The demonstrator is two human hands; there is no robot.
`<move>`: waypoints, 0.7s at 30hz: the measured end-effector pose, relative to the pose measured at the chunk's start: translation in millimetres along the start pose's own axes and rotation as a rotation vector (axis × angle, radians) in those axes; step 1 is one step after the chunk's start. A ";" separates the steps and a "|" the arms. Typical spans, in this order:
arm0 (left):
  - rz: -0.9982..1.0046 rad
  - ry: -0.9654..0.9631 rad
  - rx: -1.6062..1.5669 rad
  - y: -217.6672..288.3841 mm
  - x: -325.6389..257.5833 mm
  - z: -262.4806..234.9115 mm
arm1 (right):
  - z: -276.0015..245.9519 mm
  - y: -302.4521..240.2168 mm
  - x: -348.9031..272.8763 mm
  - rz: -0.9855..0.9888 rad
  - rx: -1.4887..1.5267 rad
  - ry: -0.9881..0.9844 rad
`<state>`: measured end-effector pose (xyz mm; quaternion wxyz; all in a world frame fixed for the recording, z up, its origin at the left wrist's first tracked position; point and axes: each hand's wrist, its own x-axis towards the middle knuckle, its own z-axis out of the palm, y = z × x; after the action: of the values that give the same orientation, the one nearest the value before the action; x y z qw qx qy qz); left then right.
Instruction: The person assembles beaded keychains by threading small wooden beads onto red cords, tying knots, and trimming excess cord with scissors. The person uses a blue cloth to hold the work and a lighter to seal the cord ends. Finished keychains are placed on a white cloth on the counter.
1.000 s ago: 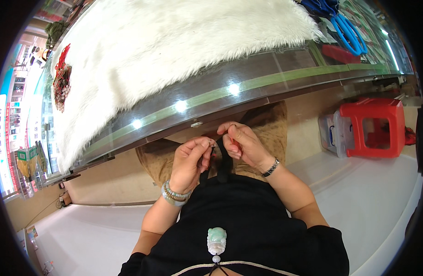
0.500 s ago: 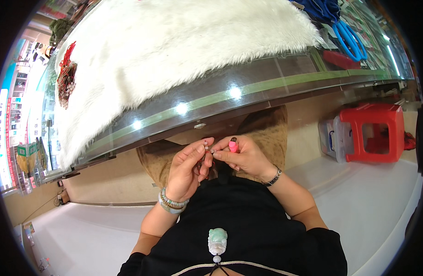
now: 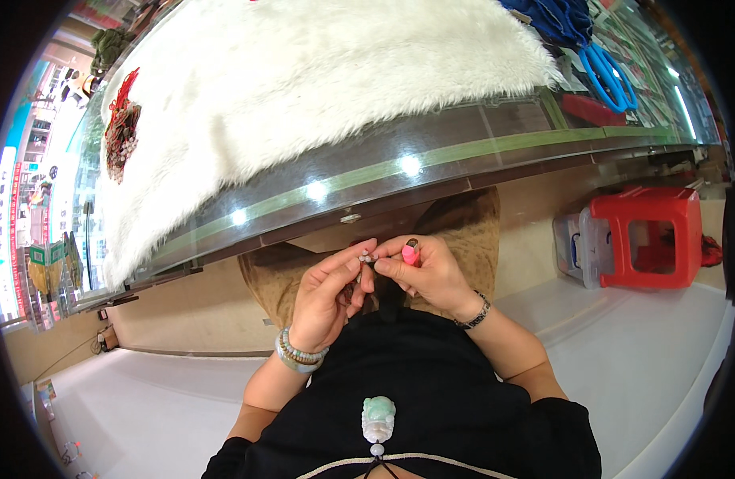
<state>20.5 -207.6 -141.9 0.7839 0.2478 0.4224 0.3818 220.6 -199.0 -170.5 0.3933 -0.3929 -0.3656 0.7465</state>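
My left hand (image 3: 323, 297) pinches a small cluster of pale beads (image 3: 366, 258) between thumb and forefinger, its other fingers curled below. The thumb and forefinger of my right hand (image 3: 433, 278) meet the right end of that cluster. Tucked in the curled fingers of my right hand is a pink lighter (image 3: 410, 255) with a metal top. Both hands are close together over my lap, just short of the counter. What lies under the left fingers is partly hidden.
A glass counter (image 3: 367, 180) covered by white fur (image 3: 319, 72) stands ahead. On the fur's left lies a bundle of red cords with beads (image 3: 122, 140). Blue handles (image 3: 609, 78) rest at the far right. To the right are a red stool (image 3: 655, 239) and a clear plastic box (image 3: 579, 247).
More of the bead cluster now shows between my fingertips. My right hand has shifted slightly to the right, the lighter still in it. My left hand has stayed nearly in place.
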 end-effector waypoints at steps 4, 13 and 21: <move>-0.008 0.026 0.112 2.3 -0.7 3.5 | -0.2 7.0 6.6 0.109 0.184 -0.067; 0.023 0.023 0.264 8.9 -6.7 5.4 | 1.2 12.9 13.2 0.204 0.283 -0.098; 0.080 -0.104 0.194 15.2 -6.8 -3.5 | -1.4 8.4 11.4 0.106 0.348 -0.006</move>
<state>9.3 -204.0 -129.7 0.7613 0.3588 0.4059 0.3563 214.9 -192.2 -181.7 0.4143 -0.3354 -0.2108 0.8194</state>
